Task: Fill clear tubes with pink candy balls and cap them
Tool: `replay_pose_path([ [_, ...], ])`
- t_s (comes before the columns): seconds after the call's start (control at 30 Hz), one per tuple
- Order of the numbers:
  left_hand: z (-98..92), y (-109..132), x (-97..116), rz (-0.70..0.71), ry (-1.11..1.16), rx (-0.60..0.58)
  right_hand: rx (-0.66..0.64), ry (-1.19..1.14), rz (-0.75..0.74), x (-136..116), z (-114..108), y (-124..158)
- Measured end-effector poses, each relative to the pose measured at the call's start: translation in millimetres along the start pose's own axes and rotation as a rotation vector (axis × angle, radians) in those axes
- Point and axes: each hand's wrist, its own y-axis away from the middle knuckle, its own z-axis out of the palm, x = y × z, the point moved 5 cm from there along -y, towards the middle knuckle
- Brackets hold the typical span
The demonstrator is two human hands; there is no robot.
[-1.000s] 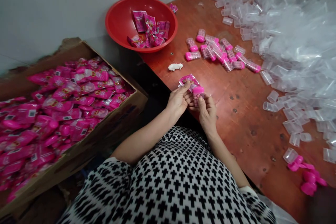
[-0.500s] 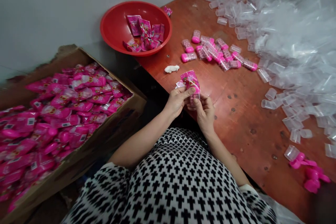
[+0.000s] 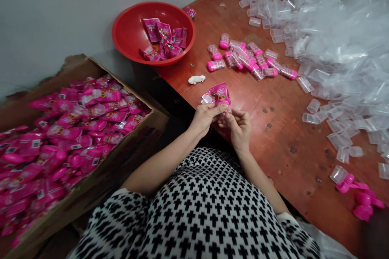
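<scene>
Reddish-brown wooden table: (image 3: 279,129) fills the right side, running off the right edge; its far right is buried under cups.
Black-and-white cross-patterned garment: (image 3: 197,206) at bottom centre, cut off by the lower edge.
Open brown cardboard box: (image 3: 133,143) lower left, cut off at the left edge; filled with glossy pink packets (image 3: 68,133), the lower ones hidden beneath others.
Heap of clear plastic cups: (image 3: 340,64) upper right, too blurred at its back to separate one from another.
Round red plastic bowl: (image 3: 126,34) upper centre-left, holding a few flat-looking pink packets that overlap.
Left hand: (image 3: 204,119) centre, thumb and fingers pinching a printed pink film packet (image 3: 221,90).
Right hand: (image 3: 241,129) centre, thumb and fingers closed on the packet's lower end; a rounded pink part shows there, but fingers cover most of it.
Clear tubes with pink caps: (image 3: 242,56) clustered upper centre-right, most holding small pink balls; several overlap.
Bright pink plastic pieces: (image 3: 363,202) lower right, their shapes hard to make out.
Small white lump: (image 3: 196,79) near the table edge, nature unclear.
</scene>
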Motion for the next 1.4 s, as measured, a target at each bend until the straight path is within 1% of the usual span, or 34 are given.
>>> replay_pose_path([
  [0.1, -1.1, 0.8, -1.4, 0.041, -0.041, 0.054, -0.034, -0.098, 0.141, 6.5, 2.7, -1.9],
  [0.17, -0.5, 2.4, -2.4, 0.066, -0.071, 0.055, -0.028, -0.139, 0.180, 8.0, 3.4, -2.5],
  [0.23, 1.6, 4.7, -3.8, 0.080, -0.044, 0.028, -0.001, -0.150, 0.163, 6.8, 2.5, -2.5],
  [0.37, 5.4, 7.3, -7.3, 0.049, 0.111, -0.009, 0.020, -0.137, 0.131, 6.0, 0.7, -1.2],
  [0.43, 5.4, 6.6, -7.8, 0.043, 0.128, -0.002, 0.007, -0.116, 0.134, 7.0, 1.5, 0.2],
  [0.5, 4.6, 5.4, -7.6, 0.053, 0.098, 0.005, 0.011, -0.076, 0.105, 6.1, 2.6, 2.3],
  [0.57, 3.0, 5.1, -7.6, 0.075, 0.047, 0.030, 0.040, -0.023, 0.032, 2.5, 3.3, 4.6],
  [0.63, 0.4, 6.8, -7.2, 0.118, -0.013, 0.089, 0.077, 0.020, -0.040, -1.4, 3.2, 6.6],
  [0.7, -1.9, 10.4, -6.8, 0.167, -0.068, 0.151, 0.082, 0.019, -0.037, -1.1, 3.1, 7.0],
  [0.77, -2.7, 14.7, -6.8, 0.200, -0.104, 0.174, 0.048, -0.035, 0.059, 4.6, 3.6, 6.0],
  [0.83, -3.0, 18.2, -7.3, 0.219, -0.122, 0.160, 0.008, -0.106, 0.179, 11.4, 4.5, 5.5],
  [0.87, -3.4, 19.5, -7.8, 0.224, -0.122, 0.149, -0.003, -0.131, 0.216, 13.4, 4.8, 5.6],
  [0.93, -4.7, 21.1, -9.5, 0.219, -0.107, 0.129, -0.001, -0.139, 0.214, 13.3, 4.8, 6.2],
  [1.07, -5.5, 19.4, -14.5, 0.149, -0.020, 0.085, 0.028, -0.062, 0.068, 4.5, 4.7, 8.8],
  [1.13, -5.3, 16.9, -15.7, 0.113, 0.040, 0.082, 0.018, -0.045, 0.051, 3.3, 5.7, 11.0],
  [1.3, -4.4, 11.5, -10.9, 0.095, 0.127, 0.098, -0.077, -0.065, 0.114, 9.0, 8.2, 15.1],
  [1.4, -5.1, 11.4, -6.2, 0.088, 0.131, 0.100, -0.163, -0.096, 0.237, 16.4, 9.8, 14.9],
])
